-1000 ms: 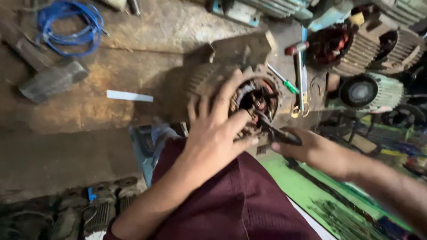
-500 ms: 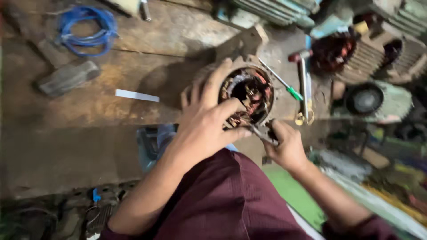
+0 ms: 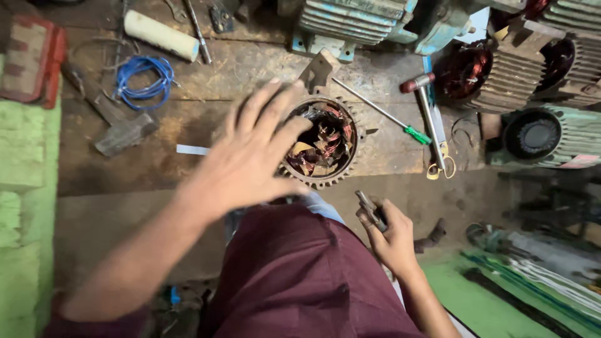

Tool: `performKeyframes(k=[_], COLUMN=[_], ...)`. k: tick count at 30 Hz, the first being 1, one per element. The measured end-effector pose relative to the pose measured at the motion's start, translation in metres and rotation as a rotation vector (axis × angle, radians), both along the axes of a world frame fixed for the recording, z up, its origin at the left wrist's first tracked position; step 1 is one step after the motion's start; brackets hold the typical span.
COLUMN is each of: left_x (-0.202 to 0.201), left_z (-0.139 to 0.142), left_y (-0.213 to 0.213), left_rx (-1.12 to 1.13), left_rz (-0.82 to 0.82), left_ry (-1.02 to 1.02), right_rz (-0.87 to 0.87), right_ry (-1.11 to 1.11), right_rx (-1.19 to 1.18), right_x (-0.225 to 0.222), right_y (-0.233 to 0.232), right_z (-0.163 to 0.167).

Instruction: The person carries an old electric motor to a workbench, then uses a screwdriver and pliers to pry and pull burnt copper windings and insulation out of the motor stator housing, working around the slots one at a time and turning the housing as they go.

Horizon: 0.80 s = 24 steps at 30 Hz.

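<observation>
The stator (image 3: 324,143), a round ribbed metal housing with copper windings and paper slips showing in its bore, lies on the worn wooden floor (image 3: 113,206) just ahead of the person's knee, bore facing up. The left hand (image 3: 250,159) hovers spread over its left rim, fingers (image 3: 285,103) apart and holding nothing; whether it touches the rim is hard to tell, since the hand is blurred. The right hand (image 3: 391,238) sits lower, near the thigh, its fingers clamped on pliers (image 3: 370,209) whose tip points toward the housing. The housing looks heavy and rigid, best gripped by the outer ribs or the mounting lug at the top; the windings inside look delicate and easily nicked, so they are no place to hold. A screwdriver (image 3: 382,112) and a hammer (image 3: 426,106) lie just to its right. The housing's near edge is hidden by the hand and the maroon trouser leg (image 3: 300,281).
</observation>
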<state>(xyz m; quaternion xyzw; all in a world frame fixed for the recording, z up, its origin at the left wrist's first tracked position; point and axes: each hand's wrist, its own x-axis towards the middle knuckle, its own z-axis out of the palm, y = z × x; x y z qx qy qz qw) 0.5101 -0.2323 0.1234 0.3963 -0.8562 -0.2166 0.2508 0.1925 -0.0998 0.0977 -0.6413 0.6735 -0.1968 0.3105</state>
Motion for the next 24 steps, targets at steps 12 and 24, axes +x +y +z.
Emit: performKeyframes(k=[12, 24], left_x=[-0.011, -0.036], left_z=[-0.029, -0.031], left_y=[-0.091, -0.008], left_rx=[-0.504, -0.522], left_rz=[-0.902, -0.364], left_ry=[-0.231, -0.506], right_rz=[-0.198, 0.262], right_ry=[0.074, 0.282], right_rx=[0.034, -0.206], right_x=[-0.058, -0.112], right_y=[0.002, -0.092], right_z=[-0.029, -0.084])
